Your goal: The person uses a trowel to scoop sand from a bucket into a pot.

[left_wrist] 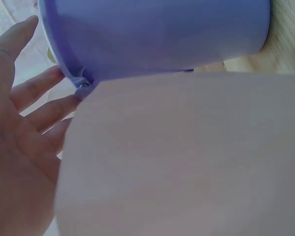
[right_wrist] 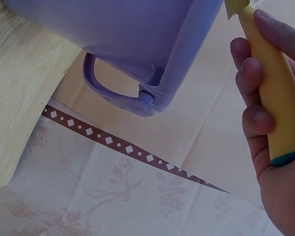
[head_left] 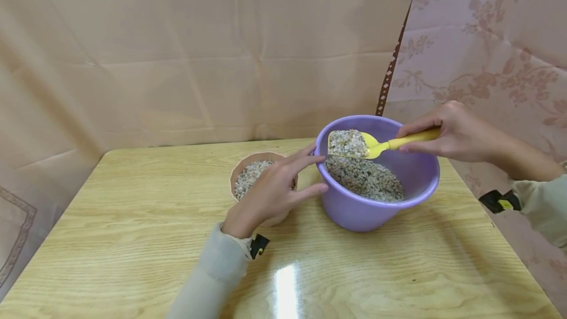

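My right hand grips the handle of a small yellow shovel, its thumb laid along it; the right wrist view shows the handle's green butt end. Heaped gravel fills the shovel's blade, held over a purple bucket. More gravel lies inside the bucket. With its fingers extended, my left hand reaches across a peach pot with a scalloped rim, fingertips at the bucket's left rim. Pale gravel shows in the pot, partly hidden by that hand.
Everything stands on a wood-grain table. A beige cloth hangs behind it, and a floral cloth hangs at the right. The bucket's purple handle hangs at its side in the right wrist view.
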{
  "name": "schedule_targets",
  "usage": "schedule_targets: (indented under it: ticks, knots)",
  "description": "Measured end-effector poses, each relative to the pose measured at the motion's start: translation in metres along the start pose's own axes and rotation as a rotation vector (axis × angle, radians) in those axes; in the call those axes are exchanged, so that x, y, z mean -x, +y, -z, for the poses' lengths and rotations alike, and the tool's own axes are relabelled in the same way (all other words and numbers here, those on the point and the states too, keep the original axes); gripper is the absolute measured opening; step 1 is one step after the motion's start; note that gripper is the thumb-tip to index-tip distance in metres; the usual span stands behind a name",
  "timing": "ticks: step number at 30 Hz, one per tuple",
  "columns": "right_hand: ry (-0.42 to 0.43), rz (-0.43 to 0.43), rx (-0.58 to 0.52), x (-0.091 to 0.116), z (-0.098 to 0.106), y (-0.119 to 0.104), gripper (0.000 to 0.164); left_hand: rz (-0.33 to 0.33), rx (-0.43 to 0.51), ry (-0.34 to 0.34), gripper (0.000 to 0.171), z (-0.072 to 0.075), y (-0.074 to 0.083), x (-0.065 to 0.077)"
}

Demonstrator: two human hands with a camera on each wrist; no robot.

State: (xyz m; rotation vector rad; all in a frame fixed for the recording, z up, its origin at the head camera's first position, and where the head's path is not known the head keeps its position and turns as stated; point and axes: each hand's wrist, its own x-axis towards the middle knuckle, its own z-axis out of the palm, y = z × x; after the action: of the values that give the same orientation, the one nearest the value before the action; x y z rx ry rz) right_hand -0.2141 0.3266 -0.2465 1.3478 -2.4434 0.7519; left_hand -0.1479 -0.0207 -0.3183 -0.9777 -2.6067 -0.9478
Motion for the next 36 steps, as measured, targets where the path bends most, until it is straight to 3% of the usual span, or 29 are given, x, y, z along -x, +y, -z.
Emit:
schedule_targets:
  ticks: [6,11,20,28,36]
  knots:
    - [0.011,0.012,-0.006,-0.001,0.000,-0.001,0.034,-0.047,-0.053,0.030,0.053,0.005,-0.004,0.005]
    - [0.005,0.012,0.005,-0.002,0.001,-0.002,0.034,-0.034,-0.085,0.050,0.049,0.011,-0.011,0.010]
    - [0.021,0.040,-0.003,-0.007,0.000,-0.005,0.035,0.032,-0.145,0.110,0.043,0.025,-0.029,0.025]
    - [0.007,0.040,-0.005,-0.012,-0.001,-0.010,0.032,0.171,-0.147,0.088,0.050,0.041,-0.042,0.043]
    - [0.004,0.032,0.009,-0.017,-0.002,-0.015,0.030,0.213,-0.162,0.090,0.058,0.047,-0.054,0.060]
